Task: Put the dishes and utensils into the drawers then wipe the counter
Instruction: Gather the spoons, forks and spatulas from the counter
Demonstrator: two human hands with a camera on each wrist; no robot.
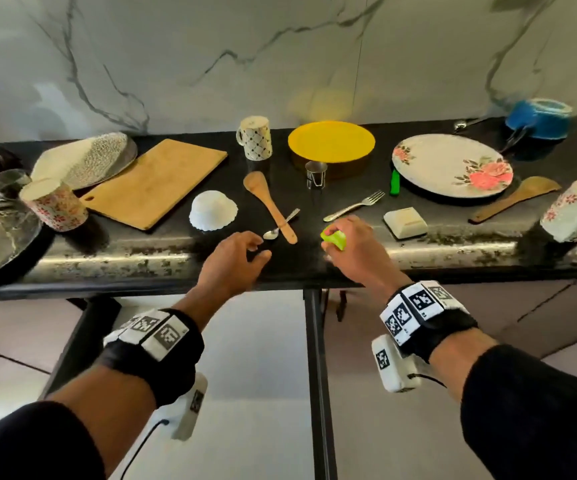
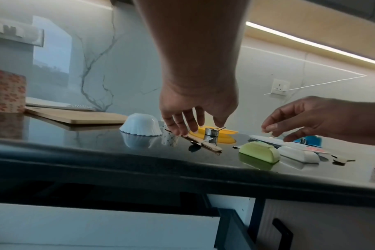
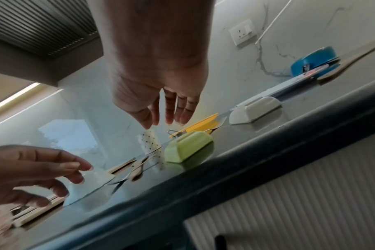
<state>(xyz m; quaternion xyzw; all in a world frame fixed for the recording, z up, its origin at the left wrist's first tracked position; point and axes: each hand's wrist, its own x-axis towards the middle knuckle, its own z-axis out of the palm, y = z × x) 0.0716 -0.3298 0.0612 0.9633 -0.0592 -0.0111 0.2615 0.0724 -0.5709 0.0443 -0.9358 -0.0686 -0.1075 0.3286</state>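
My left hand (image 1: 261, 245) hovers with relaxed fingers over the black counter (image 1: 162, 251), just short of a steel spoon (image 1: 280, 225) that lies across a wooden spatula (image 1: 269, 204). In the left wrist view this hand (image 2: 199, 128) holds nothing. My right hand (image 1: 340, 226) hangs with straight fingers over a small green holder (image 1: 334, 239). The right wrist view shows the green holder (image 3: 187, 148) lying on the counter, with the hand (image 3: 163, 124) above it and apart from it. A fork (image 1: 354, 206) lies just behind.
Spread over the counter are an upturned white bowl (image 1: 213, 210), cutting board (image 1: 155, 181), dotted mug (image 1: 255, 137), yellow plate (image 1: 331, 142), steel cup (image 1: 316, 173), floral plate (image 1: 451, 166), white holder (image 1: 405, 221), second spatula (image 1: 515, 199) and blue pot (image 1: 536, 119). A white drawer (image 1: 245, 341) appears pulled out below.
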